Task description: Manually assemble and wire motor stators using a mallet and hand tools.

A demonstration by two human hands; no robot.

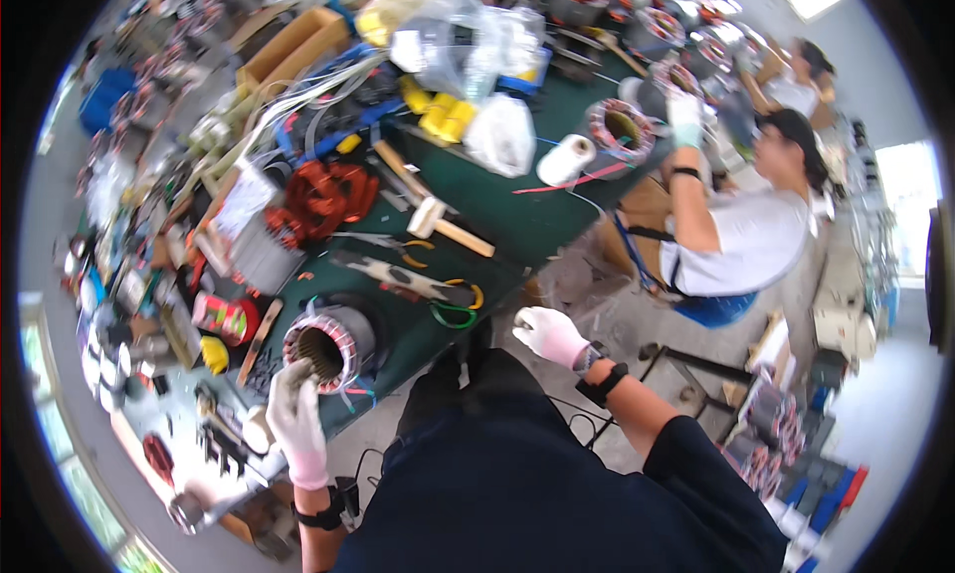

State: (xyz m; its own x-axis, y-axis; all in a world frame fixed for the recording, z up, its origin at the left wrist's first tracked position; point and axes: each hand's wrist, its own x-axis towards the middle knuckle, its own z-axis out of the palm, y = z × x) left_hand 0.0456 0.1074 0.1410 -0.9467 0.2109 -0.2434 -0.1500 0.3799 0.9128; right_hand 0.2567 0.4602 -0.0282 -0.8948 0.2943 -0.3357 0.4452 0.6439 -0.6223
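A motor stator [359, 331], a grey cylinder with a ring of laced windings round its open end, lies at the near edge of the green table [468, 190]. My left hand [296, 424], in a white and pink glove, is closed at the stator's near rim, its fingertips over the windings. Beyond the table's near edge, my right hand [550, 336] hangs in the air in a matching glove. Its fingers are curled in, with nothing visible in them. Closest to it on the table are scissors [458, 304] with green and yellow handles.
A mallet [450, 227], pliers [383, 241] and red coils [333, 197] lie farther in. To the right, a co-worker [741, 225] sits handling another stator beside a white roll [566, 160]. Plastic bags [499, 135] and a cardboard box [293, 51] crowd the far side.
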